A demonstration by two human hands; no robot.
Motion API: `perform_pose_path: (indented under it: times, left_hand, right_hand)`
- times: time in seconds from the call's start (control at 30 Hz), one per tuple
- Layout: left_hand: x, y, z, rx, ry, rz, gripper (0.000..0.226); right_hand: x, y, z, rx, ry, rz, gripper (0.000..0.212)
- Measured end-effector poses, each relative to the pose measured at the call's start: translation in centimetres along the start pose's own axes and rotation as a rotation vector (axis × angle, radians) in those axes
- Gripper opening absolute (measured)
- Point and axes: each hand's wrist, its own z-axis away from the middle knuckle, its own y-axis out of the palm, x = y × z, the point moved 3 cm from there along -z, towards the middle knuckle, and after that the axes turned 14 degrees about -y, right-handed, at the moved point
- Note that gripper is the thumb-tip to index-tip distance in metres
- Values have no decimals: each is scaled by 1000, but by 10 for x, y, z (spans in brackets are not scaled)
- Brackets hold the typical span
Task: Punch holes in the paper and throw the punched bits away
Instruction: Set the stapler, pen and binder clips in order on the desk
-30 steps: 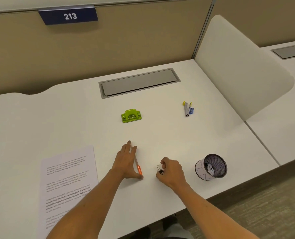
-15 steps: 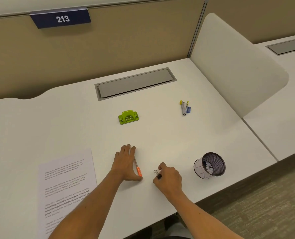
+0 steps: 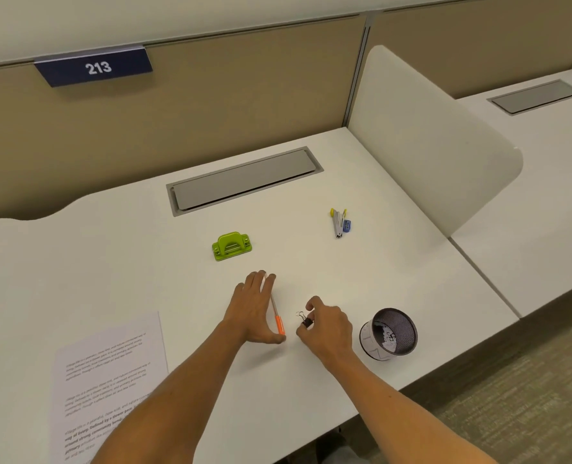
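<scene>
A printed paper sheet (image 3: 110, 373) lies flat at the desk's near left. The green hole punch (image 3: 231, 246) stands alone at mid-desk, beyond both hands. My left hand (image 3: 254, 309) rests on the desk with straight fingers, its fingertips and thumb touching the two ends of an orange-capped pen (image 3: 277, 313). Just to the right, my right hand (image 3: 326, 326) curls its fingers round a small black binder clip (image 3: 306, 320) on the desk. A dark mesh cup (image 3: 391, 334) with white bits inside stands at the near right.
A small stapler (image 3: 337, 222) with a blue item beside it lies at the far right. A grey cable hatch (image 3: 244, 179) is set into the desk's back. A white divider panel (image 3: 428, 155) bounds the right side; the desk edge runs close behind the cup.
Both hands stay in nearly the same spots. My right index finger has lifted a little above the binder clip. The view has shifted slightly.
</scene>
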Motion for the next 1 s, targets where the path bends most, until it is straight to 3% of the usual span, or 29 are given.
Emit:
perform_pose_path:
  times: [0.53, 0.83, 1.0]
  left_hand:
    - [-114, -41, -108, -66, 105, -20, 129]
    - [-180, -31, -180, -96, 97, 81, 130]
    - [-199, -15, -209, -35, 54, 118, 133]
  right_hand:
    - [-124, -106, -88, -165, 196, -51, 37]
    - [-181, -124, -152, -138, 249, -81, 37]
    - [-199, -121, -190, -108, 215, -95, 37]
